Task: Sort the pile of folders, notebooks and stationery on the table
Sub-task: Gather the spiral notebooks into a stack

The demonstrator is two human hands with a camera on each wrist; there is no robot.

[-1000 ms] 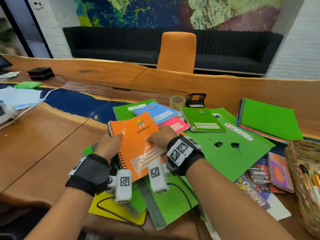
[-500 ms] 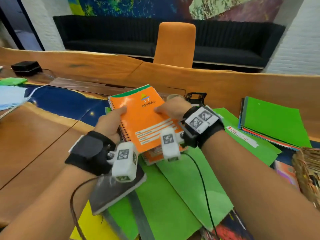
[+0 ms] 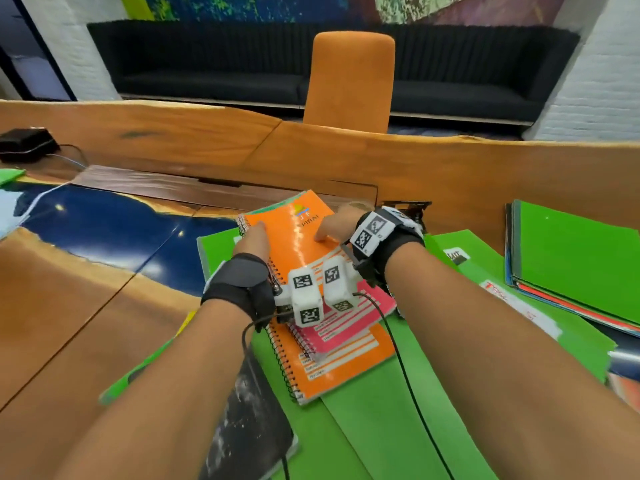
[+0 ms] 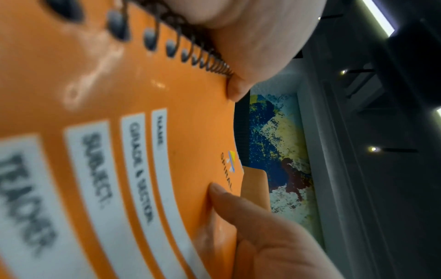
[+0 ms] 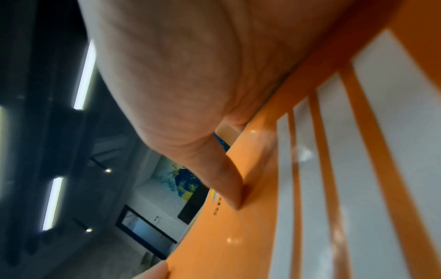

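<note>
Head view high above the table (image 3: 86,306), wrist views close, all sharing the orange notebook (image 3: 304,244).

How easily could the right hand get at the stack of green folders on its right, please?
Probably not yet: the right hand grips the orange spiral notebook along with the left hand. Nothing blocks the way to the green folders once it lets go.
</note>
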